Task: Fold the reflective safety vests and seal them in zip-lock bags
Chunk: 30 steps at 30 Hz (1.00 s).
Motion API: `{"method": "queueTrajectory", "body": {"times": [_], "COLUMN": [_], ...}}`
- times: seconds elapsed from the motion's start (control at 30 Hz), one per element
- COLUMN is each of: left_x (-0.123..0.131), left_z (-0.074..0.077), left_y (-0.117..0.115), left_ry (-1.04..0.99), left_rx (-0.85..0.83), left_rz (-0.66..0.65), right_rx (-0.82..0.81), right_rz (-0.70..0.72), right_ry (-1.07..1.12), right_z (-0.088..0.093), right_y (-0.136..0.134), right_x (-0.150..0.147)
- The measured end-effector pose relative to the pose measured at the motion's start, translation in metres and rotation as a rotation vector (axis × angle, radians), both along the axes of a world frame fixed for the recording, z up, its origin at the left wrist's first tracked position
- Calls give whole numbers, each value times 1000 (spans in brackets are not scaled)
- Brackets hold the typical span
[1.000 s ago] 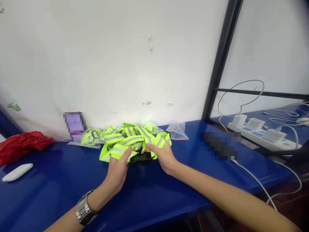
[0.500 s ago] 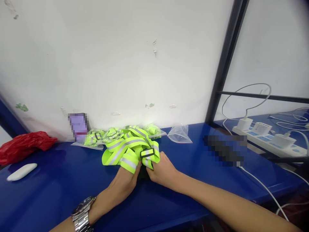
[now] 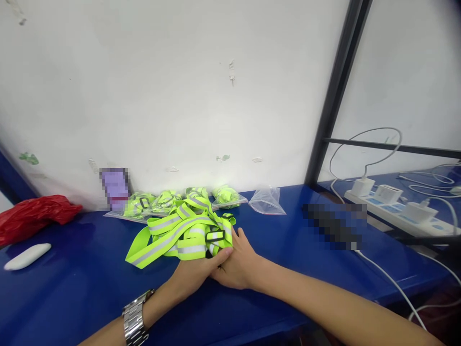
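Head view: the left hand [image 3: 196,275] closes its fingers on the near end of the reflective straps [image 3: 176,233]. The right hand [image 3: 236,264] presses against it, fingertips touching the straps; its grip is hidden. The bundle lies just beyond both hands on the blue table [image 3: 72,288].

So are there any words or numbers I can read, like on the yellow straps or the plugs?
No words can be read anywhere.
The yellow straps: plain grey stripes, no writing.
The purple thing by the wall: blurred out.
The dark thing on the blue table: blurred out.
The power strip: marks too small to read.
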<state>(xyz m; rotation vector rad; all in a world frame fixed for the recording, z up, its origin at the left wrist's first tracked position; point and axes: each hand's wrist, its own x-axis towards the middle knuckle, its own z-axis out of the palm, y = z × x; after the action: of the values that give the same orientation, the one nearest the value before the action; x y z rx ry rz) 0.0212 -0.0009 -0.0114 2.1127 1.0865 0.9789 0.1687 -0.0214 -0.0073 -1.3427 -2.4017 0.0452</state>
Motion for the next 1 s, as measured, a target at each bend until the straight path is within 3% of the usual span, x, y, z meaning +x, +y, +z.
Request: {"method": "queueTrajectory", "body": {"times": [0.17,0.37,0.57,0.87,0.93,1.0], "left_x": [13,5,-6,-37,-38,-35], "left_z": [0,0,-4,-45,-45,-38], "left_y": [10,19,21,25,23,20], "left_ry": [13,209,252,699,798,838], "left_rx": [34,56,253,824,909,867], "left_rz": [198,261,82,-195,-198,-198], "right_rx": [-24,-181,-277,-390,-434,-422], "right_rz": [74,117,232,261,277,325], "right_ry": [-19,-53,-43,-19,-31,-20], "right_z": [-3,1,10,20,24,27], "right_y": [1,5,15,31,31,28], "right_x": [0,10,21,34,38,41]}}
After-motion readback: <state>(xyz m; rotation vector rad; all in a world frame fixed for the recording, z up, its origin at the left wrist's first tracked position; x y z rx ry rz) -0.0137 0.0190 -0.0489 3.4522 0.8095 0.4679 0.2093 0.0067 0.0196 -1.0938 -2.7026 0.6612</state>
